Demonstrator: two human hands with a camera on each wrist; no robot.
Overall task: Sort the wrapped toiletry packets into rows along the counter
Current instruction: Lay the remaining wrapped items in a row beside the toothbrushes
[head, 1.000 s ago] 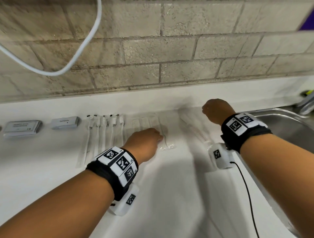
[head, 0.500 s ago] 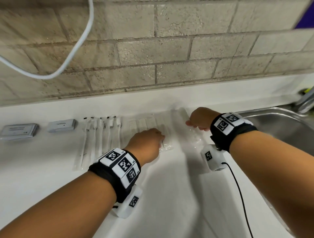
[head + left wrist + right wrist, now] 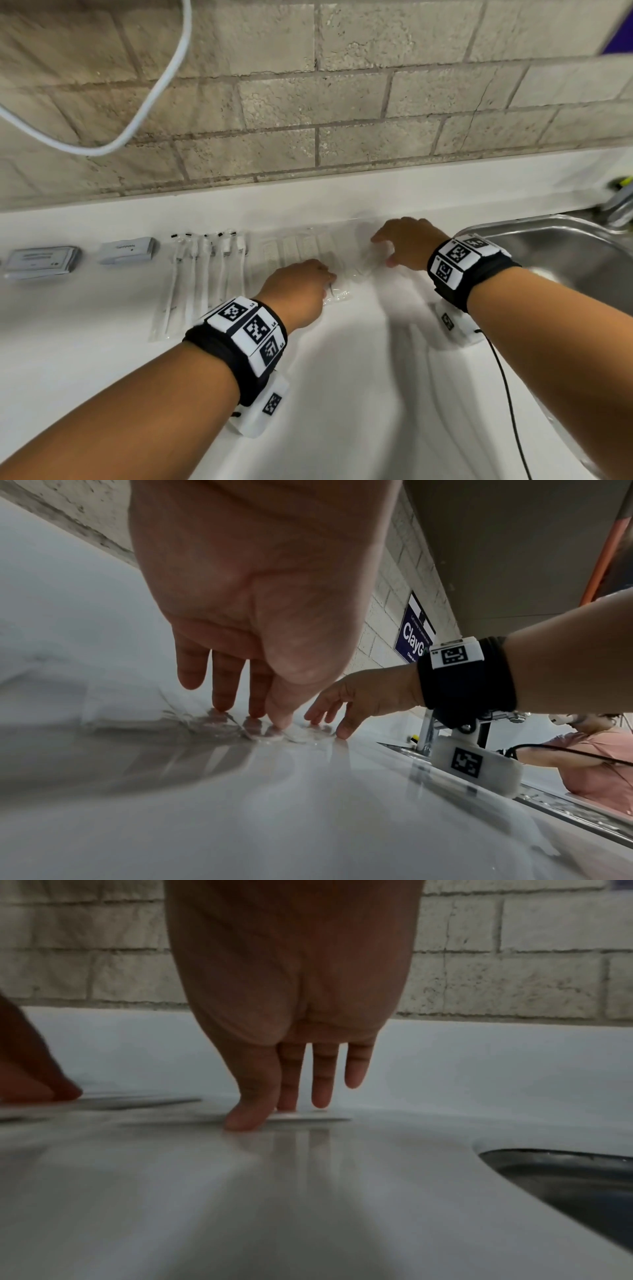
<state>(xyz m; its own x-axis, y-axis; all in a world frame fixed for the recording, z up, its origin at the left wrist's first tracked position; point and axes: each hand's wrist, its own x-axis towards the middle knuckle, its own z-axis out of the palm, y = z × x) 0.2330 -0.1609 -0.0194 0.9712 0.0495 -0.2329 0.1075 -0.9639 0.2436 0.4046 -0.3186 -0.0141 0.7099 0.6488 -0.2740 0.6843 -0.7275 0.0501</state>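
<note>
The left hand [image 3: 296, 291] presses straight fingers [image 3: 222, 696] onto a clear packet [image 3: 337, 294] lying flat on the white desk [image 3: 342, 394]; the right hand [image 3: 407, 241] spreads its fingers [image 3: 291, 1080] on the neighbouring clear packet [image 3: 364, 265], gripping nothing; leftward lie 5 wrapped toothbrushes [image 3: 202, 277] and 2 grey boxes [image 3: 126, 250]; a steel sink [image 3: 561, 260] sits right.

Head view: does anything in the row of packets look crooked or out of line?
Yes. The clear packet under the right hand lies crumpled and angled, unlike the wrapped toothbrushes lying straight and parallel further left. The left hand presses the neighbouring packet flat. Nothing looks spilled or torn.
</note>
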